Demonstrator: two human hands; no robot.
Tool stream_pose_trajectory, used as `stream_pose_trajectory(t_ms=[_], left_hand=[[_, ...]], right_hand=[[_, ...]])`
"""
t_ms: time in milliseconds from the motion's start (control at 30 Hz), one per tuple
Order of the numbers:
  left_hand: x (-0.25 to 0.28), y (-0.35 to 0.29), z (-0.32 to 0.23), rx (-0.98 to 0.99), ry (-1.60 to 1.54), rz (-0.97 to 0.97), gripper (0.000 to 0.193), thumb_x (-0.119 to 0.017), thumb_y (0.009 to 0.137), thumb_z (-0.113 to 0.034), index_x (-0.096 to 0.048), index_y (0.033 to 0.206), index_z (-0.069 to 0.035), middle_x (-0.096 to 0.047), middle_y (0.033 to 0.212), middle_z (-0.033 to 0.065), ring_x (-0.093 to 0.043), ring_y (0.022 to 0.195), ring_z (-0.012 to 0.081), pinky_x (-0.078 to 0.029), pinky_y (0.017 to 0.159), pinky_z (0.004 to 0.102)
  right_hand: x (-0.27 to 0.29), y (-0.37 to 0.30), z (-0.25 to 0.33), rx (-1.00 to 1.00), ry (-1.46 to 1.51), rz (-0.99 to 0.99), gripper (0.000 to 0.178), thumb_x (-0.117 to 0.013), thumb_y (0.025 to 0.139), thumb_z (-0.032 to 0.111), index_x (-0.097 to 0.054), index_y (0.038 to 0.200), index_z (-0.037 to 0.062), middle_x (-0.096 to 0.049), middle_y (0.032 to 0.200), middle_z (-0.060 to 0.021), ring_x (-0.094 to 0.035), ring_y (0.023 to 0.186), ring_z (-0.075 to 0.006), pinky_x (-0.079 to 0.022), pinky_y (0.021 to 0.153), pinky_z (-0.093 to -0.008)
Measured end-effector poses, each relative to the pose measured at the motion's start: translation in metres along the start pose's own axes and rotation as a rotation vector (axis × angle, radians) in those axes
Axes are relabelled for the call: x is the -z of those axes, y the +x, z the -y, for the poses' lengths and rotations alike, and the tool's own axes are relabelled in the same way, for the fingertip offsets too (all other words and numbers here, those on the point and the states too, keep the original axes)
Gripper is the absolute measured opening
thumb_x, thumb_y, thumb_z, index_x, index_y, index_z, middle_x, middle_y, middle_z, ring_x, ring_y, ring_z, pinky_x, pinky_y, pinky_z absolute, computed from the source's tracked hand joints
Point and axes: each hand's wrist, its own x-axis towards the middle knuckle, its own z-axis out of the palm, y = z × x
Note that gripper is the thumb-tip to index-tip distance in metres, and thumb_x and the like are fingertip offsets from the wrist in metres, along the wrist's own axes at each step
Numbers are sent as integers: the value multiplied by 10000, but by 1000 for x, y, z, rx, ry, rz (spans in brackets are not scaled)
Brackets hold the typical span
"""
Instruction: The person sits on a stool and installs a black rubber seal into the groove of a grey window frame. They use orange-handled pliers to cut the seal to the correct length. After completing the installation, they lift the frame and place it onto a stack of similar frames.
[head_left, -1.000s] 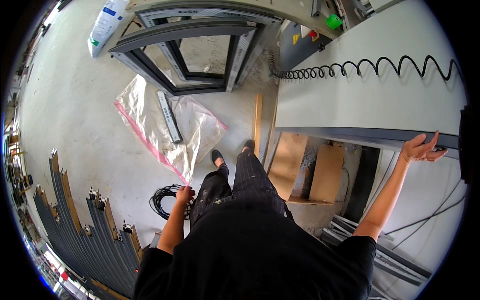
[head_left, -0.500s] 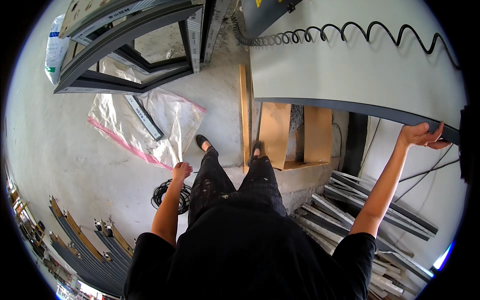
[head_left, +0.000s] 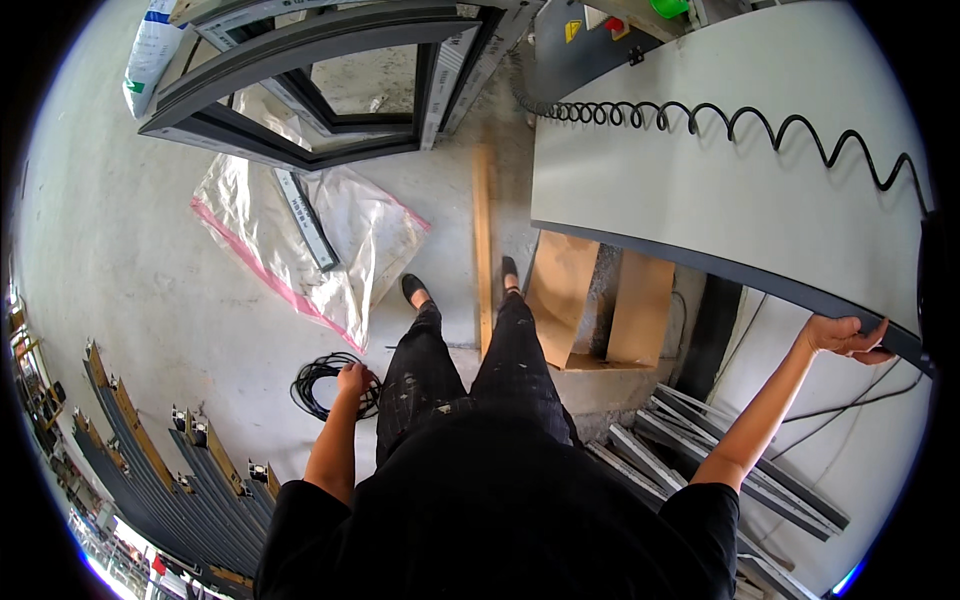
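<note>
My right hand (head_left: 846,339) grips the dark front edge of a large light grey panel (head_left: 700,180), near the panel's right end. The thumb lies along the edge and the fingers curl at its underside. A coiled black spiral hose (head_left: 735,125) stretches across the panel's surface. On the left, my left hand (head_left: 353,378) hangs low with its fingers loosely curled, and nothing shows in it. Below that hand in the picture plane, a coil of black cable (head_left: 318,388) lies on the floor, partly hidden by the hand; I see no grip on it.
Dark window frames (head_left: 300,90) stand at the far left. Before them lies a clear plastic sheet (head_left: 270,250) with a profile piece (head_left: 308,222). A wooden strip (head_left: 483,250) and an open cardboard box (head_left: 640,310) are near my feet. Profiles (head_left: 750,465) pile up right; more (head_left: 150,480) stack left.
The view has shifted, so the frames and panel appear farther right. My left hand has moved from in front of the plastic sheet's corner to over the cable coil. My right hand stays on the edge.
</note>
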Motion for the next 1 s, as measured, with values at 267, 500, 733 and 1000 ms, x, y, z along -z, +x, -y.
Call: stream_pose_trajectory(t_ms=[267,500,733,1000], left_hand=[[-7,12,-17,-26,-101,116,176,-540,907,-158,-625,953,-11,-665,751,102,-635,590,192,-494,505,306],[-71,-32,-98,-62,-13,207,249,-507,956,-229,-631,1082,-54,-709,942,96,-700,862,197,-551,760,311],[-59,-16,-74,10,78,185,229,-560,939,-242,-621,1063,-59,-719,882,89,-709,774,189,-562,667,296],[-31,-24,-87,12,91,104,223,-564,918,-218,-614,1034,-34,-694,810,76,-675,684,166,-527,588,274]], right_hand=[[-2,-12,-9,67,-143,31,450,-417,987,311,-493,1295,-7,-214,1471,-270,-224,1338,-367,-310,1054,-533],[-5,-5,-8,4,-7,-39,479,-370,1001,373,-496,1281,6,-231,1416,-270,-278,1277,-334,-359,1020,-506],[-7,-18,-11,-131,-4,-72,406,-391,969,385,-536,1221,101,-445,1286,-132,-273,1254,-294,-271,1020,-503],[-8,-24,-27,-88,-49,-93,439,-384,960,403,-542,1226,90,-526,1223,-87,-315,1181,-284,-259,1009,-489]])
